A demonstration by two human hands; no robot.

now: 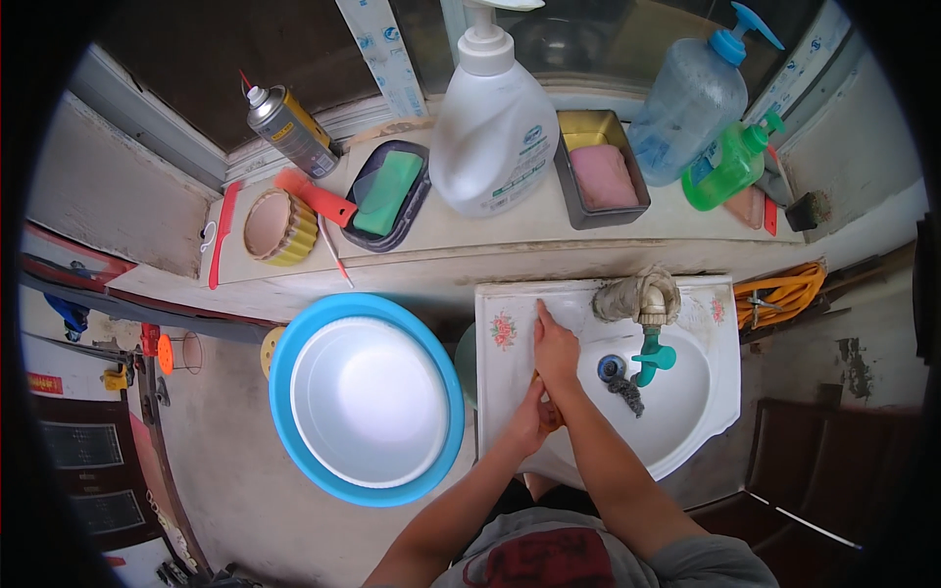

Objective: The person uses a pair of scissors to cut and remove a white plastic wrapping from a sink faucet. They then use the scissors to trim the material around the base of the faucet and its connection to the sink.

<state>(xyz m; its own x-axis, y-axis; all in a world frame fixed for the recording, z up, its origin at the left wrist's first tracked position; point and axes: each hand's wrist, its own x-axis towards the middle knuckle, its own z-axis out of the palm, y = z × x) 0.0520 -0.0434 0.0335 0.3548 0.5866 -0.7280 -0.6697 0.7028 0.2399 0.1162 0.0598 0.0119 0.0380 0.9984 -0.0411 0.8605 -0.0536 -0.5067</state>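
Two bare forearms are seen coming up from the lower edge and meeting over the left rim of a white washbasin (720,392). The right hand (555,353) is laid flat, fingers stretched toward the basin's back left corner, and is pressed over the left hand (529,419), which is curled beneath it. A small brownish object (550,416) is glimpsed between the two palms; it appears to be clasped by the left hand and covered by the right, but what it is cannot be told, and how tightly it is gripped is hidden.

Just right of the clasped hands, the drain (612,367) is seen with a dark chain lying beside it, and above it a cloth-wrapped tap (637,297) with a green spout (652,358). No running water can be made out, and no lather is visible on the hands, so the rubbing is judged to be at an early stage, with rinsing yet to be done.

Left of the hands, well apart, a white bowl (370,402) is nested in a blue basin (294,431). Beyond the hands, on the ledge, a large white pump bottle (493,127) is flanked by a green soap bar (387,191) in a dark dish and a pink soap bar (603,176) in a grey tray. Further right stand a clear pump jug (691,103) and a green bottle (725,171); a spray can (289,132) lies far left.
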